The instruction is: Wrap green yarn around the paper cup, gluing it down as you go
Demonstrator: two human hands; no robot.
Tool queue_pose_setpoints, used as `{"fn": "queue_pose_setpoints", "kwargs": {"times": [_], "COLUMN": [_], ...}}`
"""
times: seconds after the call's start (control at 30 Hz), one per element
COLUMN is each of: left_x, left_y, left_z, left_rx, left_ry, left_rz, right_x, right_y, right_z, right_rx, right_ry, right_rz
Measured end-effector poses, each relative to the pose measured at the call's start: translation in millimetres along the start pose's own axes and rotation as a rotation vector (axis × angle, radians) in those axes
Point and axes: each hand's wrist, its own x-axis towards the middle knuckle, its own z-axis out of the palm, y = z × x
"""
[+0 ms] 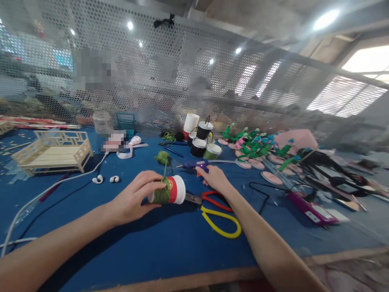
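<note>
My left hand (141, 192) grips a paper cup (180, 190) lying on its side, its white rim facing right. Green yarn is wound round the cup's lower part, and a red band shows beside it. From the cup a strand runs up to a small ball of green yarn (162, 157). My right hand (214, 178) is closed round a blue glue gun (194, 164), whose nozzle points left, above and just right of the cup. Scissors (221, 219) with one red and one yellow handle lie beneath, their blades partly behind the cup.
Behind stand yarn-wrapped cups (199, 148) and a white cup stack (191, 121). Green craft figures on pink discs (272, 177) crowd the right, near a purple box (313, 209). At left are a small wooden bench (56, 156), earbuds (97, 179) and a white cable (57, 181).
</note>
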Motion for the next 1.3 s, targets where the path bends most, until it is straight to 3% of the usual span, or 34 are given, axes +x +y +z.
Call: {"fn": "queue_pose_setpoints", "kwargs": {"times": [0.13,0.27,0.37,0.4,0.47,0.53,0.7,0.97,1.13,1.3], "left_x": [1,0,-1,-1,-1,-1,-1,1,3,3], "left_y": [3,4,4,5,6,7,7,8,9,11], "left_z": [-0.8,-0.7,-0.3,-0.1,0.3,0.5,0.3,-0.5,-0.2,-0.9], "left_rx": [0.001,-0.003,-0.004,-0.005,-0.009,-0.01,-0.063,-0.267,-0.325,-0.314], "left_ry": [-0.011,-0.013,-0.023,-0.031,-0.051,-0.073,-0.138,-0.156,-0.17,-0.181], "left_rz": [0.042,0.064,0.06,0.059,0.062,0.07,0.043,-0.229,-0.261,-0.193], "right_x": [2,-11,-26,-30,-38,-43,-44,-46,-43,-42], "right_y": [0,-19,-44,-51,-64,-71,-69,-61,-59,-58], "right_z": [4,0,-3,-3,-1,4,13,1,2,6], "right_rx": [-0.101,-0.104,0.018,0.163,0.345,0.476,0.765,0.726,0.614,0.55], "right_ry": [0.062,0.104,-0.074,-0.278,-0.487,-0.568,-0.404,-0.148,-0.1,-0.134], "right_rz": [-0.026,-0.139,-0.298,-0.387,-0.384,-0.358,-0.28,-0.364,-0.403,-0.439]}}
